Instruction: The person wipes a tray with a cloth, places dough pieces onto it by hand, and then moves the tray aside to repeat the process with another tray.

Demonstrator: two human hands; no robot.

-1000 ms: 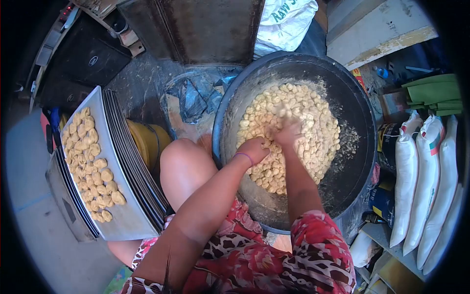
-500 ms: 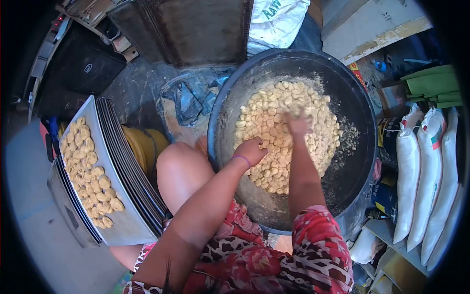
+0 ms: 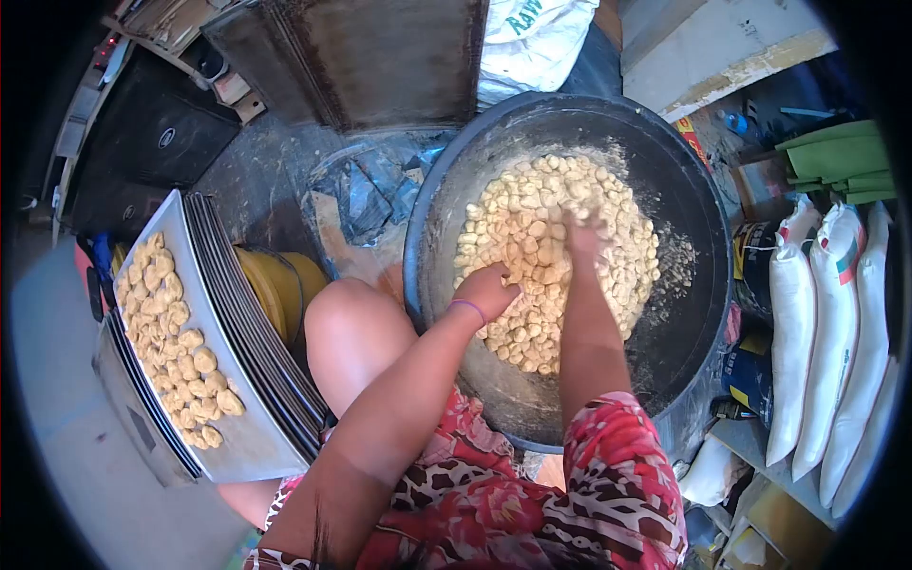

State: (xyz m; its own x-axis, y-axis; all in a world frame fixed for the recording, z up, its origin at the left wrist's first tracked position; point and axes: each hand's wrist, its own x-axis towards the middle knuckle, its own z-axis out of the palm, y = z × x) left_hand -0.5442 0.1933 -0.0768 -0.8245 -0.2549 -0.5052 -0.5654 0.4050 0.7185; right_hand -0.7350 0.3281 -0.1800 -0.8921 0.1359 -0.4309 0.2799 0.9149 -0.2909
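A wide dark round tub [image 3: 692, 323] holds a heap of pale dough balls [image 3: 541, 332], dusted with flour. My left hand [image 3: 487, 291], a purple band at its wrist, rests at the left side of the heap with its fingers curled, and what lies under the fingertips is hidden. Over the heap's upper right part, my right hand [image 3: 585, 236] touches the dough balls, its fingers smeared by motion. To the left, flattened dough pieces [image 3: 180, 342] cover part of a metal tray [image 3: 237, 418] on top of a tilted stack of trays.
White filled sacks [image 3: 836, 323] stand at the right beneath green cloth [image 3: 836, 157]. A yellow bucket [image 3: 275, 290] is behind the tray stack. Behind the tub are a white sack [image 3: 537, 47] and dark metal panels [image 3: 380, 57]. My bare knee [image 3: 351, 328] touches the tub's left side.
My right hand has shifted slightly within the upper right part of the heap, and some dough balls there have moved. My left hand has stayed nearly in place.
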